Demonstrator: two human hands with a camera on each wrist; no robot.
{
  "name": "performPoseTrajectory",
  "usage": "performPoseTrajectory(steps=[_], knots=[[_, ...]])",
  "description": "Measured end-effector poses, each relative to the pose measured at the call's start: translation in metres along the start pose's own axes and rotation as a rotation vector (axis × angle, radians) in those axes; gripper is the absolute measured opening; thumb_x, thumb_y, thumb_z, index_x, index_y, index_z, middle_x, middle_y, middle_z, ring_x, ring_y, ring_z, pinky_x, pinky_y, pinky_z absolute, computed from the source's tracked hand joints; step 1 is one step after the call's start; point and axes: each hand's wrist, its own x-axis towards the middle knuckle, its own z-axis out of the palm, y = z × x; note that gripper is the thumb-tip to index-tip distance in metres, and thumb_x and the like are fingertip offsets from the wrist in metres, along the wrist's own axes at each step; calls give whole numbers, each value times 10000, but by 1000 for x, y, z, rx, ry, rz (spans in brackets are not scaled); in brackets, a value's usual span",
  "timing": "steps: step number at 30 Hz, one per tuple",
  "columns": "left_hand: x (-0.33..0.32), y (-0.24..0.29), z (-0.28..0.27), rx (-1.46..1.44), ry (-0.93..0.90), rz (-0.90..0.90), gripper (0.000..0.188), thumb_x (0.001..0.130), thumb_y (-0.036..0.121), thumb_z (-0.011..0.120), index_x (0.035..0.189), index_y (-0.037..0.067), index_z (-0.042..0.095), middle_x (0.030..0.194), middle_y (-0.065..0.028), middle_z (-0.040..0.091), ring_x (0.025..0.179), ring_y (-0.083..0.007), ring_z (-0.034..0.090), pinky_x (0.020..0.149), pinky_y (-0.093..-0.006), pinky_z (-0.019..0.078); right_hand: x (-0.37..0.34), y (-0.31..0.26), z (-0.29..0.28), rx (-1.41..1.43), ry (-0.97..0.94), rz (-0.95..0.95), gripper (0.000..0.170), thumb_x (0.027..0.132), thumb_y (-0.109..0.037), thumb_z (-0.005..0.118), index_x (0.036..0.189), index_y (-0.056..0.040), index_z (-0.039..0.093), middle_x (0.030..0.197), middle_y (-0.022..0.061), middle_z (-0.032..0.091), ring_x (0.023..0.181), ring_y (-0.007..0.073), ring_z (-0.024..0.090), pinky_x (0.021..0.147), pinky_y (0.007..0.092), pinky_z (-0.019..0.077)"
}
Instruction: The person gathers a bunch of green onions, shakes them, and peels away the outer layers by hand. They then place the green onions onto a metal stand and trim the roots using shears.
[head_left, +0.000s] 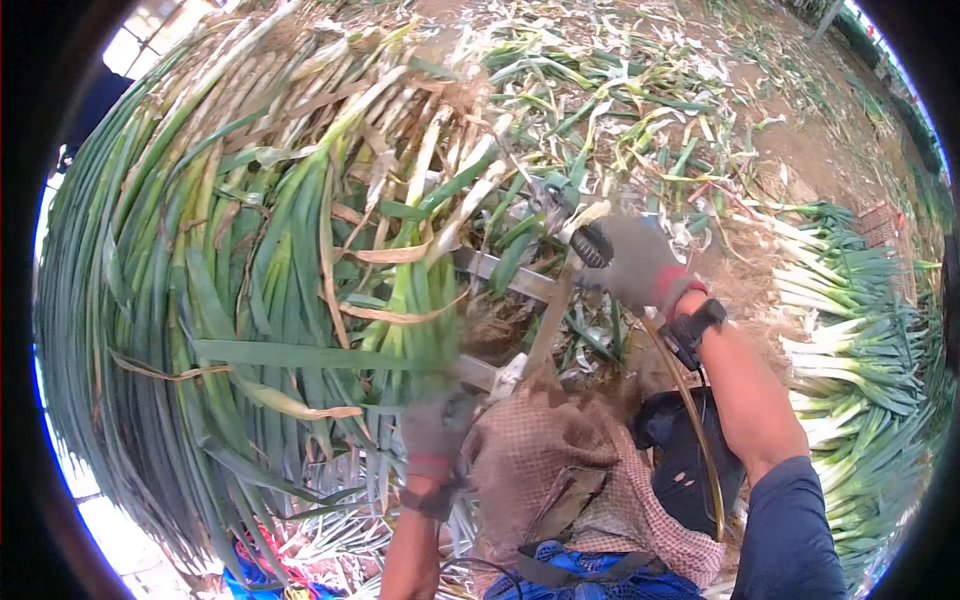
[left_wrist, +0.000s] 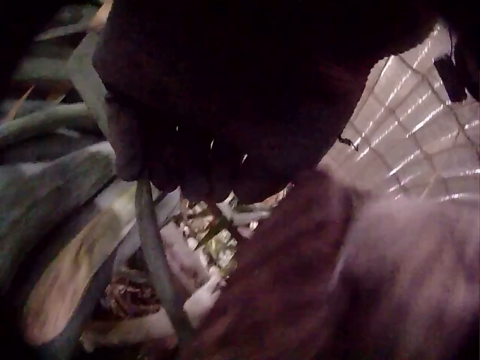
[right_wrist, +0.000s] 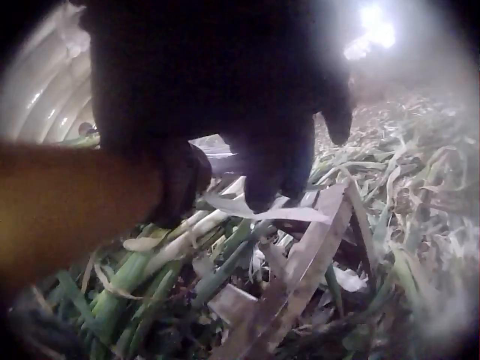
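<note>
My gloved left hand (head_left: 437, 435) is low in the middle of the head view, its fingers curled round the green leaves of leeks (head_left: 415, 330). Those leaves look blurred, and their pale stems point up and right. In the left wrist view one narrow leaf (left_wrist: 154, 255) hangs below the dark curled fingers (left_wrist: 126, 146). My gloved right hand (head_left: 635, 262), farther up and right, grips a black ribbed tool (head_left: 591, 246) beside a metal frame (head_left: 545, 320). Pale peel (right_wrist: 262, 211) lies across below the right fingers in the right wrist view; the palm is hidden.
A tall heap of long-leaved leeks (head_left: 150, 270) fills the left side. Paler leeks lie in a row (head_left: 850, 350) on the right. Loose trimmings (head_left: 640, 110) cover the ground ahead. A brownish hose (head_left: 690, 400) runs below my right arm, and mesh cloth (head_left: 540, 450) covers my lap.
</note>
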Motion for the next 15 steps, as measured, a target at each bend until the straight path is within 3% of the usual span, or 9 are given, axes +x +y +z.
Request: performPoseTrajectory(steps=[3,6,8,11,12,15], knots=[[29,-4,-36,-76,271,35,252,871,190,769,1083,55,757,1043,-132,725,981,-334,674,880,-442,522,-10,-25,0,-164,-38,-48,549,773,-418,824,1181,-80,680,994,190,732,938,386,698,853,468,526],[64,1,-58,155,535,172,326,853,223,780,1120,39,746,1070,-173,722,999,-338,674,900,-442,520,-21,-39,8,-147,-24,-156,653,768,-413,825,1315,-110,636,1004,199,740,953,401,707,865,480,519],[106,1,-59,194,471,13,378,849,273,780,1149,49,732,1082,-186,718,1023,-354,672,913,-447,520,-17,-35,17,-125,-34,-201,793,762,-434,819,1457,-161,553,991,214,730,965,422,695,870,478,504],[141,18,-71,184,335,-176,450,843,346,776,1192,70,709,1107,-196,716,1069,-378,666,932,-460,519,-24,-50,11,-80,-107,-325,818,758,-471,804,1473,-176,539,979,206,732,987,400,692,890,475,484],[145,24,-74,168,283,-233,473,840,370,773,1206,78,701,1116,-198,716,1086,-386,663,938,-465,519,-29,-60,10,-162,-202,-292,826,764,-483,782,1489,-179,527,1017,186,740,1015,373,687,947,475,445],[152,23,-66,197,144,-273,495,837,412,769,1211,96,694,1138,-201,715,1103,-391,667,929,-465,522,-34,-77,14,-131,-188,-308,810,768,-490,759,1481,-175,538,1060,169,741,1043,360,680,993,495,402]])
